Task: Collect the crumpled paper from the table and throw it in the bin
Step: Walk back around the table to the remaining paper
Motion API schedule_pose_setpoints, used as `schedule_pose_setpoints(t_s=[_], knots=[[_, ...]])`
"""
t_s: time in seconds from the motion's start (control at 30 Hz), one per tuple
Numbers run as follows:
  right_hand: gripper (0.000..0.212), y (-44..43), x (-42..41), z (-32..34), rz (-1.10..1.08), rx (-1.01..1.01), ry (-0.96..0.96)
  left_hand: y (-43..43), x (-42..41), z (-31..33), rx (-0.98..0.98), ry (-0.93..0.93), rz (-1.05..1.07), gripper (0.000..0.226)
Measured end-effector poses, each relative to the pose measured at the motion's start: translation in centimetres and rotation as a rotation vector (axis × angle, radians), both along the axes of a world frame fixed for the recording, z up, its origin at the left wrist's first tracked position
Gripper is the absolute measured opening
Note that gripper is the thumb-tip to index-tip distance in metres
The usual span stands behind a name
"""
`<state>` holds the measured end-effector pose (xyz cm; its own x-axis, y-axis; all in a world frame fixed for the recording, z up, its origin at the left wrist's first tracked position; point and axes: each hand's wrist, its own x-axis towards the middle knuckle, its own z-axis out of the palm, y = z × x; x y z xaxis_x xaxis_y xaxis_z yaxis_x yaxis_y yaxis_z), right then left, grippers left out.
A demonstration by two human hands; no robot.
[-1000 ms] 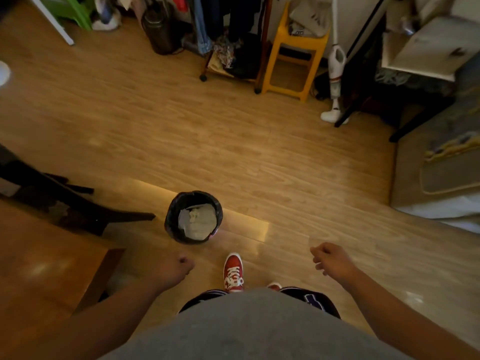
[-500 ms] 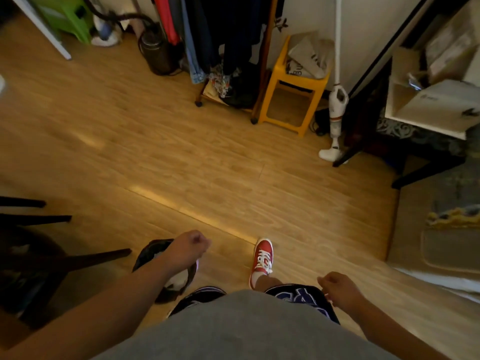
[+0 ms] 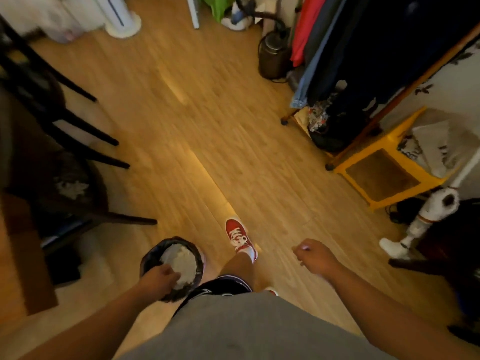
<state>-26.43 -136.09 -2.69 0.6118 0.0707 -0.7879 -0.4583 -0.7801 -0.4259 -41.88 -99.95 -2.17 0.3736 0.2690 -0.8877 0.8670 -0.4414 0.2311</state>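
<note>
Left grip (image 3: 161, 276) shifted across to the near rim of the bin (image 3: 145, 258), fingers curled. Couldn't tell if it pinched anything. Best bet was letting go low, dead-centre.

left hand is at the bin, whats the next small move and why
Probably open the left hand straight over the bin: it is curled above the rim, paper already lies inside, and whether it holds more is hidden. The right hand looks empty.
</note>
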Motion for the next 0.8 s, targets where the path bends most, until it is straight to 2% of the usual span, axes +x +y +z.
schedule_pose_setpoints(t_s=[0.17, 0.33, 0.6, 0.8], knots=[[0.026, 6.6, 10.1, -0.1, 0.145, 0.002, 0.005, 3.5, 3.8, -1.6, -0.005, 0.031, 0.177, 0.021], [0.026, 10.2, 19.0, 1.1, 0.226, -0.045, 0.019, 7.4, 10.3, -1.1, -0.006, -0.017, 0.241, 0.018], [0.026, 12.5, 30.6, 1.0, 0.228, -0.114, 0.004, 10.6, 25.3, 0.9, -0.041, -0.181, 0.312, 0.019], [0.029, 15.6, 40.7, -1.9, 0.291, -0.160, 0.046, 13.6, 37.9, 1.4, -0.094, -0.288, 0.323, 0.023]])
